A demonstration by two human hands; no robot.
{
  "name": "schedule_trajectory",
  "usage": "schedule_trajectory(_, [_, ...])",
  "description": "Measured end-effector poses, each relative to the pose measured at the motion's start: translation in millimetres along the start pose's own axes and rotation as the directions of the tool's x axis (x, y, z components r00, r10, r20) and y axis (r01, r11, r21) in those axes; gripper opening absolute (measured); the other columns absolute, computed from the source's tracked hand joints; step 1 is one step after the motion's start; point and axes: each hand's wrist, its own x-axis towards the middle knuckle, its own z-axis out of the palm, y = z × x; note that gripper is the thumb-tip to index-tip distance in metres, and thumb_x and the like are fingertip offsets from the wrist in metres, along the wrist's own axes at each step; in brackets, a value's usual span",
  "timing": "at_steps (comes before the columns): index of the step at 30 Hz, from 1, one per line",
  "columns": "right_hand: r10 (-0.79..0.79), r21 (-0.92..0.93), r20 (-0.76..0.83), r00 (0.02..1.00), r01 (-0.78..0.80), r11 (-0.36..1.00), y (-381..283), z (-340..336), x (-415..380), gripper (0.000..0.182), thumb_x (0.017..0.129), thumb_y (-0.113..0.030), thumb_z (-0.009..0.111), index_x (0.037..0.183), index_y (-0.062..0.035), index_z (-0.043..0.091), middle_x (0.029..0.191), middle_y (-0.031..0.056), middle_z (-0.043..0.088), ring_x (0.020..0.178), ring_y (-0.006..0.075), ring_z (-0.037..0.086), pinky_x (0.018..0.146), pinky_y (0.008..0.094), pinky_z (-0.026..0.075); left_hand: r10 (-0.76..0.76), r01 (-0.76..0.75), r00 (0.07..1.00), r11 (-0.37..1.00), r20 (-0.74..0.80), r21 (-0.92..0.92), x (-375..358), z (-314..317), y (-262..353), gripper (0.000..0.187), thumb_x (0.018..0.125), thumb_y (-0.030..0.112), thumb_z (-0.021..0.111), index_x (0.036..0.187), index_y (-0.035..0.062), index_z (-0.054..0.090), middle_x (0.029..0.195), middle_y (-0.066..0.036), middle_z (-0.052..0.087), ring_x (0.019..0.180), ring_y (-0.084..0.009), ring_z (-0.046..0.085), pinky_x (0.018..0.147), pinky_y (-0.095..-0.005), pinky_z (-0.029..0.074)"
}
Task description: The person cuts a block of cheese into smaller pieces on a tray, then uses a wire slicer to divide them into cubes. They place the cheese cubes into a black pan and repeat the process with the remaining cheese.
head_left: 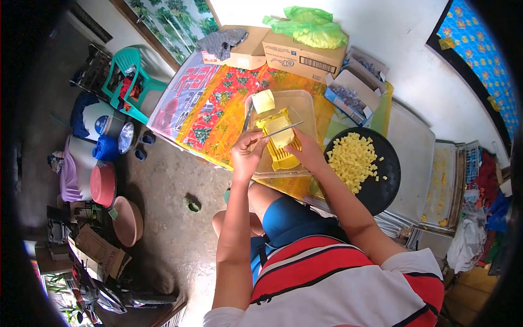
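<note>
A yellow slotted slicing tray (283, 163) sits inside a clear plastic tray (309, 106) on the table, with a pale yellow block (281, 138) lying in it. Across the block runs a thin, straight grey blade (286, 128). My left hand (248, 154) is closed, pinching the blade's left end. On the other side my right hand (308, 152) is closed around the slotted tray's edge, beside the block. Another pale yellow block (263, 101) rests at the back left of the clear tray, next to a knife-like strip (249, 115) along the rim.
To the right, a round black pan (384, 188) holds many small yellow cubes (350, 158). Cardboard boxes (301, 53) with a green plastic bag (308, 28) stand at the table's back. Large metal trays (409, 158) are at far right, a green chair (127, 62) at left.
</note>
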Motion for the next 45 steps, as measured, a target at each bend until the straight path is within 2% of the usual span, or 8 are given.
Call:
schedule_trajectory(7, [0.018, -0.006, 0.001, 1.0, -0.018, 1.0, 0.3, 0.1, -0.9, 0.075, 0.082, -0.037, 0.072, 0.143, -0.0051, 0.043, 0.124, 0.0213, 0.06, 0.115, 0.0386, 0.057, 0.097, 0.0436, 0.045, 0.022, -0.024, 0.999, 0.997, 0.038, 0.07, -1.1, -1.9, 2.0, 0.017, 0.082, -0.005, 0.073, 0.099, 0.0007, 0.069, 0.109, -0.011, 0.068, 0.1, -0.016, 0.065, 0.087, -0.0294, 0.055])
schedule_trajectory(10, [0.034, -0.045, 0.002, 0.999, -0.034, 0.998, 0.7, 0.3, -1.0, 0.073, 0.082, -0.036, 0.072, 0.142, -0.0054, 0.044, 0.122, 0.0215, 0.061, 0.113, 0.0388, 0.057, 0.095, 0.0442, 0.046, -0.01, 0.009, 1.0, 0.999, 0.012, 0.048, -2.9, -0.8, 4.1, 0.015, 0.081, 0.001, 0.076, 0.095, 0.0002, 0.071, 0.106, -0.012, 0.069, 0.099, -0.0188, 0.066, 0.087, -0.03, 0.053])
schedule_trajectory(16, [0.049, -0.084, -0.003, 0.999, -0.049, 0.995, -7.1, -3.7, -3.0, 0.072, 0.082, -0.037, 0.072, 0.141, -0.0053, 0.045, 0.119, 0.0219, 0.062, 0.111, 0.0397, 0.058, 0.093, 0.0452, 0.046, -0.018, 0.015, 0.999, 0.994, 0.033, 0.105, -10.1, -1.1, 7.0, 0.016, 0.08, 0.0, 0.077, 0.095, 0.001, 0.071, 0.106, -0.013, 0.069, 0.1, -0.0197, 0.066, 0.088, -0.03, 0.052])
schedule_trajectory(25, [0.018, -0.072, -0.034, 0.999, -0.021, 0.997, -0.2, 1.1, -3.5, 0.074, 0.082, -0.038, 0.072, 0.142, -0.0056, 0.045, 0.123, 0.0219, 0.06, 0.115, 0.0381, 0.057, 0.097, 0.0439, 0.046, 0.056, -0.073, 0.995, 0.973, 0.082, 0.219, -18.9, -1.4, 6.7, 0.018, 0.077, -0.002, 0.077, 0.092, 0.0036, 0.071, 0.101, -0.012, 0.071, 0.105, -0.0268, 0.066, 0.092, -0.0359, 0.051])
schedule_trajectory(34, [0.041, -0.066, -0.013, 0.999, -0.042, 0.997, 1.7, 0.1, -3.1, 0.075, 0.082, -0.039, 0.073, 0.143, -0.0061, 0.044, 0.124, 0.022, 0.06, 0.117, 0.0379, 0.056, 0.097, 0.044, 0.045, 0.093, -0.127, 0.987, 0.948, 0.128, 0.291, -23.8, -0.3, 15.7, 0.016, 0.077, -0.002, 0.077, 0.092, 0.0017, 0.07, 0.102, -0.014, 0.071, 0.108, -0.029, 0.066, 0.091, -0.0357, 0.052])
schedule_trajectory(40, [0.048, -0.038, 0.016, 0.999, -0.048, 0.998, -1.8, -2.6, -1.3, 0.077, 0.082, -0.041, 0.073, 0.144, -0.0059, 0.042, 0.121, 0.0232, 0.062, 0.113, 0.0401, 0.058, 0.093, 0.0453, 0.048, 0.062, -0.097, 0.99, 0.952, 0.129, 0.289, -26.7, 0.5, 14.7, 0.015, 0.078, -0.001, 0.076, 0.091, 0.0016, 0.07, 0.103, -0.015, 0.071, 0.111, -0.0299, 0.066, 0.091, -0.0357, 0.053])
schedule_trajectory(43, [0.048, -0.07, 0.009, 0.999, -0.047, 0.996, 1.3, -0.7, -0.5, 0.079, 0.081, -0.042, 0.074, 0.145, -0.0071, 0.042, 0.121, 0.0228, 0.062, 0.112, 0.0399, 0.059, 0.092, 0.0458, 0.048, 0.017, -0.051, 0.993, 0.956, 0.121, 0.288, -30.2, 1.3, 15.9, 0.017, 0.078, -0.002, 0.075, 0.094, 0.0033, 0.071, 0.104, -0.012, 0.07, 0.107, -0.0253, 0.065, 0.095, -0.0355, 0.048])
schedule_trajectory(45, [0.061, -0.082, 0.015, 0.998, -0.06, 0.995, 1.8, -0.6, -0.8, 0.08, 0.081, -0.043, 0.074, 0.145, -0.008, 0.042, 0.121, 0.0225, 0.062, 0.112, 0.0393, 0.059, 0.092, 0.0456, 0.048, 0.033, -0.07, 0.991, 0.95, 0.126, 0.303, -31.5, 1.6, 16.5, 0.017, 0.078, -0.002, 0.075, 0.094, 0.0036, 0.071, 0.105, -0.012, 0.07, 0.108, -0.0265, 0.065, 0.095, -0.0362, 0.049])
